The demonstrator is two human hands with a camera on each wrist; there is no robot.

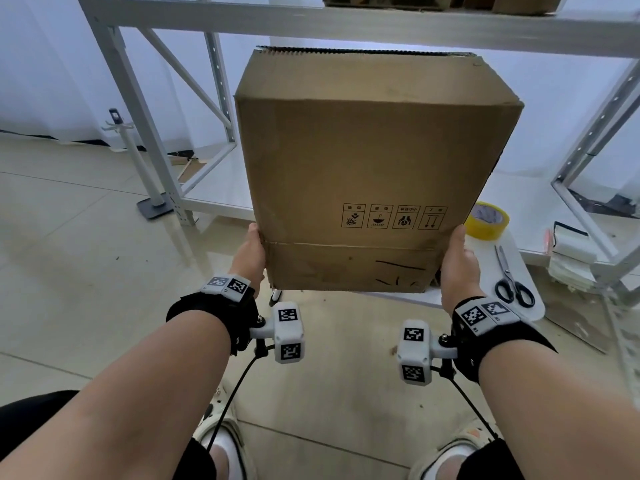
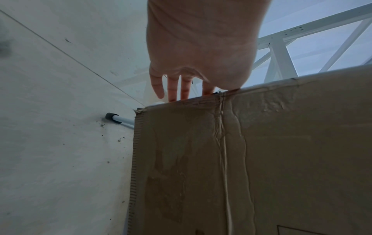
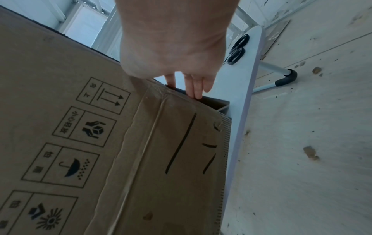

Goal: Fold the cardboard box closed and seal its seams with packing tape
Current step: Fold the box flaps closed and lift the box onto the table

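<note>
A brown cardboard box [image 1: 374, 161] is held up in front of me, its printed handling symbols upside down. My left hand [image 1: 249, 254] presses its left side near the lower flap fold, and my right hand [image 1: 459, 261] presses the right side at the same height. In the left wrist view the left fingers [image 2: 173, 89] run straight past the edge of the box [image 2: 261, 151]. In the right wrist view the right fingers [image 3: 198, 89] lie straight along the side of the box [image 3: 100, 135]. A yellow tape roll [image 1: 488, 220] lies right of the box.
Black-handled scissors [image 1: 512, 278] lie on a small white table [image 1: 519, 258] under my right hand; the scissors [image 3: 237, 50] also show in the right wrist view. A white metal shelf frame [image 1: 145, 109] stands behind and overhead. A white stand [image 1: 152, 202] is on the tiled floor at left.
</note>
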